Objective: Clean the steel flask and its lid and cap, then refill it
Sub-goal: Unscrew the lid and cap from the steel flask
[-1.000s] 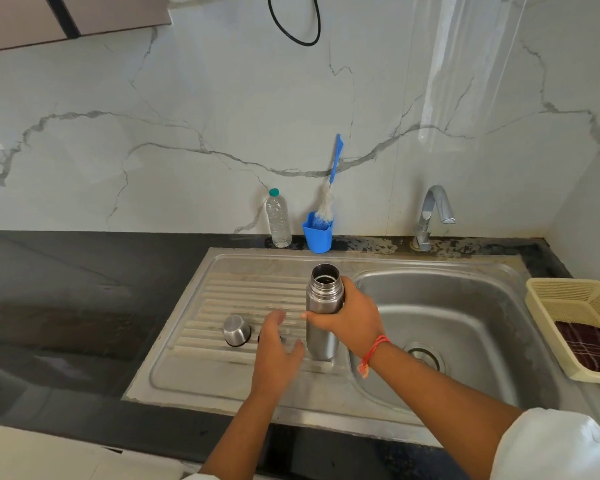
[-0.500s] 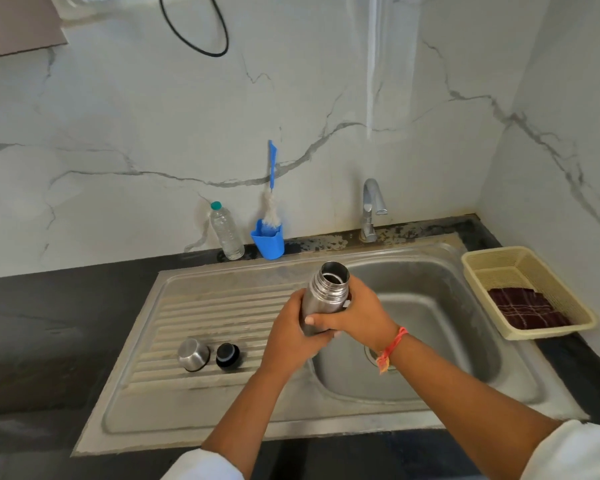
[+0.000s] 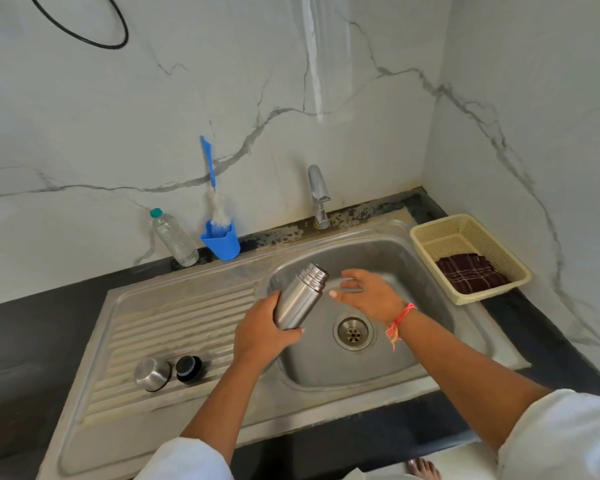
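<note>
Change since half a second ago: right hand has let go of the steel flask; flask now tilted instead of upright, carried by the left hand alone.

- Steel flask: uncapped, over the left edge of the sink basin, mouth leaning up and to the right. Contents cannot be told.
- Left hand: fingers curled round the flask's lower body.
- Right hand: over the basin, just beside the flask's mouth, fingers straight and loosely spread, holding nothing. Orange thread band on the wrist.
- Steel cap and black lid: side by side on the ribbed drainboard, well apart from the flask.
- Drain strainer: in the basin floor.
- Tap: behind the basin.
- Clear plastic bottle, green-capped: against the wall.
- Blue holder cup: beside the bottle, holding a blue-handled bottle brush.
- Cream basket: on the dark counter, right of the sink, holding a dark checked cloth.
</note>
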Demonstrator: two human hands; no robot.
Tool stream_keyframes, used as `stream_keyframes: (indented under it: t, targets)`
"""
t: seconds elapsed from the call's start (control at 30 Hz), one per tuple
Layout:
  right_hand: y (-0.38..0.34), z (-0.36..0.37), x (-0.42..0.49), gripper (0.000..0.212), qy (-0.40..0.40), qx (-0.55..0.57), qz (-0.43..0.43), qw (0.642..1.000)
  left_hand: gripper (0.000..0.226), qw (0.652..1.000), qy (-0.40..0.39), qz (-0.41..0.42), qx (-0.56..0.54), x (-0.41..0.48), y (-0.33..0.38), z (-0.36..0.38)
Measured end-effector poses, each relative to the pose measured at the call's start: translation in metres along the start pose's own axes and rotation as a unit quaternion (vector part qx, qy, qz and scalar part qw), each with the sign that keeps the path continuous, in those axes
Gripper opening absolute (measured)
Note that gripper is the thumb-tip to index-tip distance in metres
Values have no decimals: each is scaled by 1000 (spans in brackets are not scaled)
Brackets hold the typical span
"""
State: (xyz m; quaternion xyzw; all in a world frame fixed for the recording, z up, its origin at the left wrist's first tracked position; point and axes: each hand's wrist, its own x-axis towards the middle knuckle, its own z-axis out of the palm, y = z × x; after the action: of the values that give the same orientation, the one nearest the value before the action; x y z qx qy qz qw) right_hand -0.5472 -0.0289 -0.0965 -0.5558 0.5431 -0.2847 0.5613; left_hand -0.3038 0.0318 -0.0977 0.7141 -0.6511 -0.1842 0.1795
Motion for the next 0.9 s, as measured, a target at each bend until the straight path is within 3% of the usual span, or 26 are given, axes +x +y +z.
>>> stream_keyframes:
  t: [0.17, 0.5, 0.73, 0.9]
  targets:
    - [8, -20, 12, 62, 118, -127, 2, 985, 97, 997, -7, -30, 74, 4, -4, -1]
    - [16, -36, 22, 62, 166, -247, -62, 953, 88, 987, -16, -37, 156, 10, -7, -4]
    - [15, -37, 17, 77, 152, -468, -92, 866, 87, 978, -17, -21, 207, 12, -3, -2]
    - [17, -35, 15, 79, 139, -538, -92, 826, 89, 972, -17, -20, 235, 13, -3, -2]
